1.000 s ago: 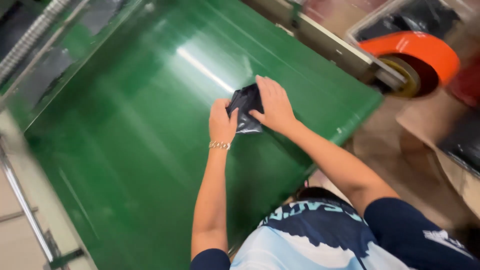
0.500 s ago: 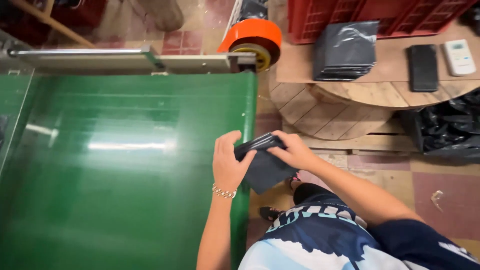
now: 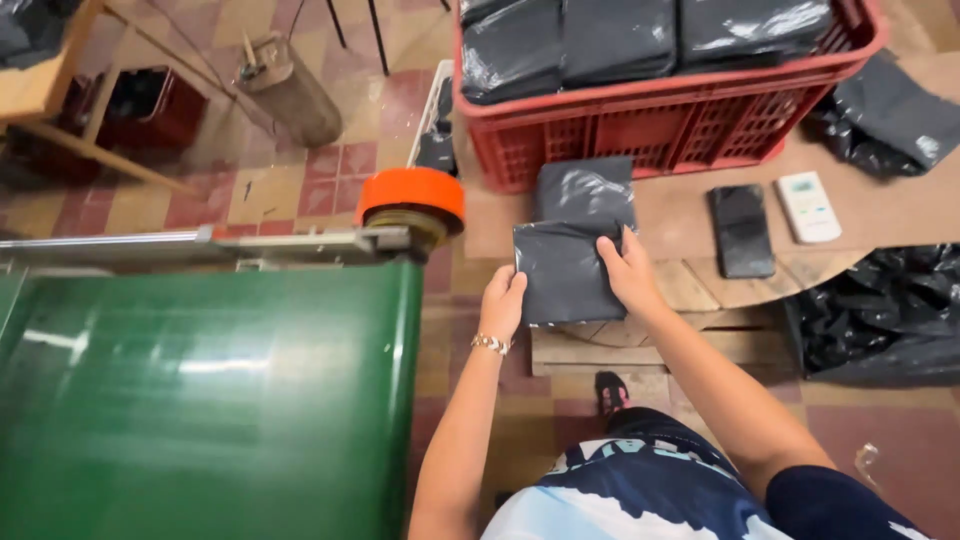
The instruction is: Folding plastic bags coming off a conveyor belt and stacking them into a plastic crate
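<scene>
holding black bag [image 3: 563, 272] two-handed

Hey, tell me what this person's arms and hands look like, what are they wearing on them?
Both hands are bare, with no gloves. The left hand has a thin beaded bracelet in a pale gold tone at the wrist. The right hand shows no ring or watch. The forearms are uncovered; a dark navy short sleeve shows on the right upper arm.
</scene>
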